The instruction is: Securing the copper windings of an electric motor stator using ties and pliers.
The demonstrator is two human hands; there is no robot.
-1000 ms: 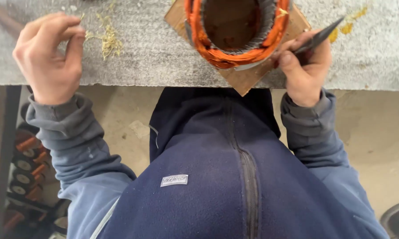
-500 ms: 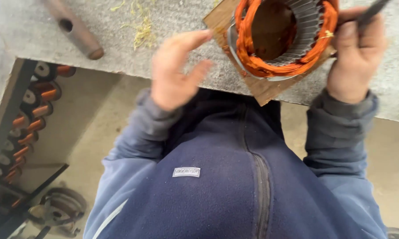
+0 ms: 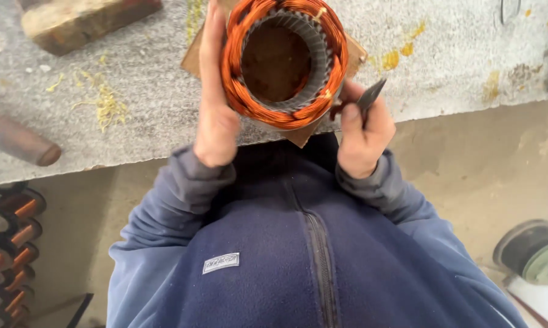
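A round motor stator [image 3: 284, 61] wound with orange copper wire stands on a brown board [image 3: 192, 58] at the front edge of a grey stone bench [image 3: 134, 85]. My left hand [image 3: 213, 103] lies flat against the stator's left side, fingers stretched along the winding. My right hand [image 3: 362, 130] sits at the stator's lower right and grips a thin dark tool [image 3: 370, 96] whose tip points up and to the right, just beside the winding.
A rusty block [image 3: 79, 18] lies at the bench's far left and a rusty pipe [image 3: 18, 141] near its front left edge. Yellow scraps [image 3: 106, 103] are scattered between them. Copper wire spools [image 3: 6, 243] stand on the floor at left, a round grey machine part [image 3: 532, 252] at right.
My left hand has come from the far left across the bench and now rests on the stator's left side. My right hand has dropped lower with the tool. The view shifted.
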